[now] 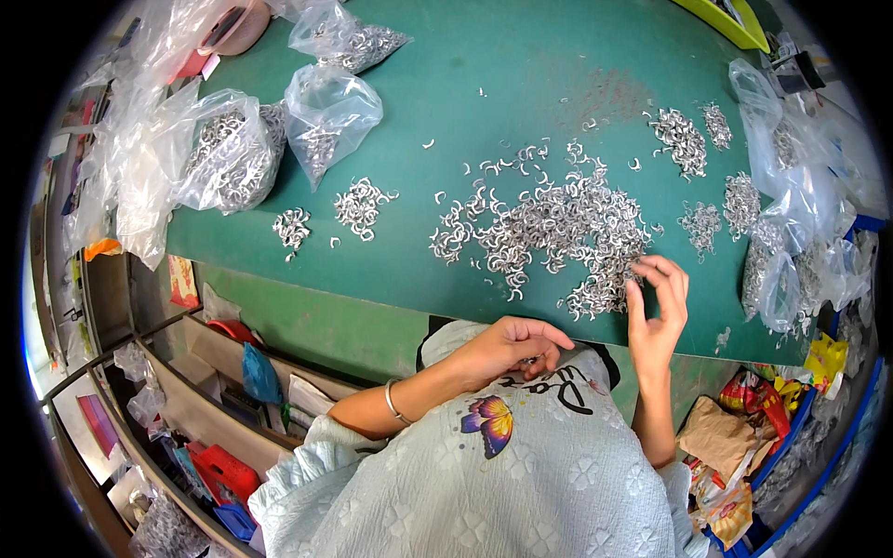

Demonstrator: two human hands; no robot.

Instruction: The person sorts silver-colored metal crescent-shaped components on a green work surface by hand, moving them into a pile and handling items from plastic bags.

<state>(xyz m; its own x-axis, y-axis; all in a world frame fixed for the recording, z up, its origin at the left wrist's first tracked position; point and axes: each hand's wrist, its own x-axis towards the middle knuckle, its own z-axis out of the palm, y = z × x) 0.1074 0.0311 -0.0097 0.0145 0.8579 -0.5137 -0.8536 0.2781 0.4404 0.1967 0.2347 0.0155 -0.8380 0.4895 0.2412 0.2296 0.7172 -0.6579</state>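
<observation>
A large loose pile of small silvery curved metal pieces (558, 219) spreads over the green tabletop (446, 102). At its near right edge is my right hand (662, 302), thumb and fingers apart, fingertips beside the pieces. I see nothing held between them. My left hand (521, 352) is curled in front of my body, just off the table's near edge. A few small metal pieces (530, 360) show in its palm, partly hidden by the fingers. Smaller heaps of similar pieces (363, 206) lie left of the pile, and more heaps (679, 141) lie to its right.
Clear plastic bags of metal pieces (233, 158) stand on the table's left. More filled bags (791, 242) line its right edge. A pink bowl (237, 28) and a yellow-green tray (730, 20) are at the back. Shelves with mixed items (223, 372) stand lower left.
</observation>
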